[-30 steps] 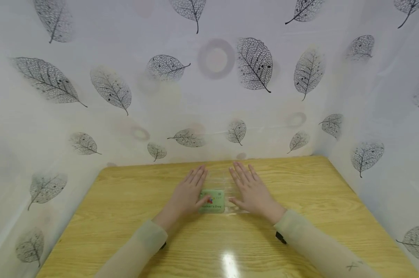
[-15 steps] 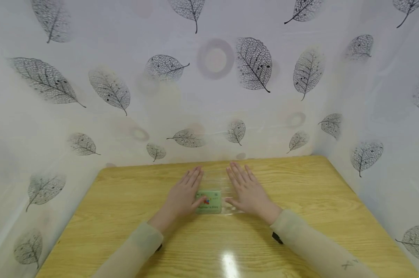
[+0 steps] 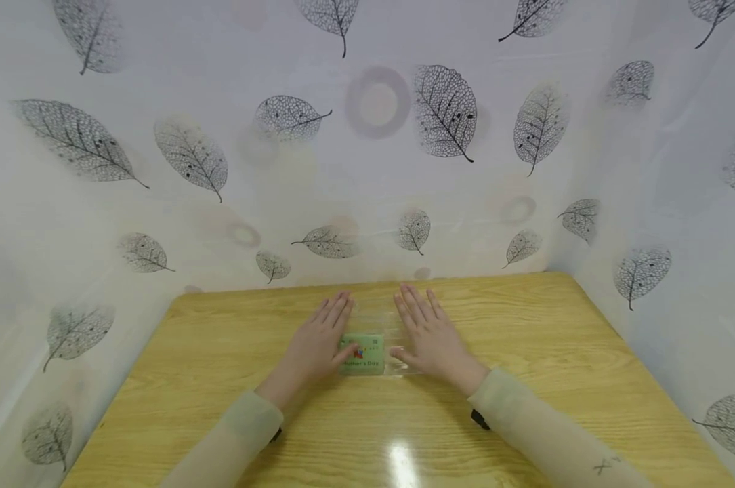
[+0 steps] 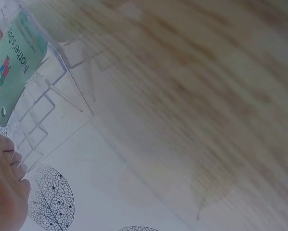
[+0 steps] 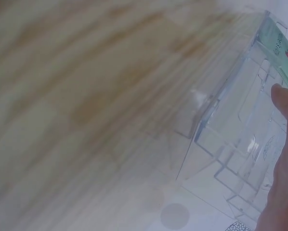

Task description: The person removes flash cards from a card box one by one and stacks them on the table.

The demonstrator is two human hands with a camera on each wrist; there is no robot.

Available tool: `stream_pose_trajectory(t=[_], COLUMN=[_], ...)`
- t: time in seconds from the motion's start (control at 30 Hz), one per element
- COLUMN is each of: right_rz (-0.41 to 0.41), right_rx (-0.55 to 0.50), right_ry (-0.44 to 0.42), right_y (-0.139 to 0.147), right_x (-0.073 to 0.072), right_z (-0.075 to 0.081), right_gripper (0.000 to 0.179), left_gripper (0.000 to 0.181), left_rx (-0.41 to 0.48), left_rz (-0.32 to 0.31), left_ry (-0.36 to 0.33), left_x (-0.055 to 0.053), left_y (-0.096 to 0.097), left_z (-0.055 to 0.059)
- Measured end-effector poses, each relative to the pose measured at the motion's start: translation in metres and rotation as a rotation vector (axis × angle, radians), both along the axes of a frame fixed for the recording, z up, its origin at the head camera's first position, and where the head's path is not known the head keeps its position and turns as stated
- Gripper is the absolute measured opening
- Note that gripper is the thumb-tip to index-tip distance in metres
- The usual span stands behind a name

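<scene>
A clear plastic holder with stepped tiers [image 5: 235, 149] lies near the table's far edge, between both hands. Its left part carries a green card [image 3: 370, 362] printed "Mother's Day" with a small colourful picture. My left hand [image 3: 315, 342] rests along the holder's left side, fingers straight and pointing away, thumb over the card. On the right side my right hand [image 3: 433, 339] lies the same way, its thumb reaching inward over the clear plastic. The left wrist view shows the card [image 4: 19, 53] tilted in the holder, beside the left fingertips. Both palms are hidden.
The wood-grain table [image 3: 367, 427] extends on both sides and toward the front, with a bright reflection near its front. Behind and at both sides hangs a pale curtain [image 3: 367, 176] printed with dark leaf skeletons, close to the table's far edge.
Both hands and the clear holder with the green card have shifted slightly left together. The fingers keep the same straight pose, and the head view has moved only a little.
</scene>
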State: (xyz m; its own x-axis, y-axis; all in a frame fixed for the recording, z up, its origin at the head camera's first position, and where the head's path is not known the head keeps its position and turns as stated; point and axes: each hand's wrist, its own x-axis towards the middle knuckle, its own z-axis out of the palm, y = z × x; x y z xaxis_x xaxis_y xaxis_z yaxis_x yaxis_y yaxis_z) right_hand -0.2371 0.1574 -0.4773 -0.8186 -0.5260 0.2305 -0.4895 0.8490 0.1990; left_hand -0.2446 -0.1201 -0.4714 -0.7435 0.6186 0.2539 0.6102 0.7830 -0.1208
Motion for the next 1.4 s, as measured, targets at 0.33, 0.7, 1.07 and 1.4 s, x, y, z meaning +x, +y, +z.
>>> stream_pose_trajectory(t=[0.33,0.7,1.07,1.4], right_rz=[-0.007,-0.014,-0.017,-0.012], right_rx=[-0.012,-0.001,-0.008,-0.039], right_ry=[-0.009,-0.023,-0.041,-0.055], right_y=[-0.001,-0.003,-0.003,-0.004], right_x=[0.003,0.004,0.005,0.005], right_z=[0.003,0.006,0.007,0.007], right_gripper=[0.106,0.106,0.105,0.104], left_gripper=[0.085,0.082,0.076,0.070], left_rx=[0.005,0.047,0.107,0.241], left_rz=[0.010,-0.007,-0.013,0.023], left_ry=[-0.024,-0.043,-0.077,-0.059], left_x=[0.001,0.003,0.001,0.001], left_y=[0.001,0.000,-0.004,-0.016], left_z=[0.000,0.006,0.005,0.008])
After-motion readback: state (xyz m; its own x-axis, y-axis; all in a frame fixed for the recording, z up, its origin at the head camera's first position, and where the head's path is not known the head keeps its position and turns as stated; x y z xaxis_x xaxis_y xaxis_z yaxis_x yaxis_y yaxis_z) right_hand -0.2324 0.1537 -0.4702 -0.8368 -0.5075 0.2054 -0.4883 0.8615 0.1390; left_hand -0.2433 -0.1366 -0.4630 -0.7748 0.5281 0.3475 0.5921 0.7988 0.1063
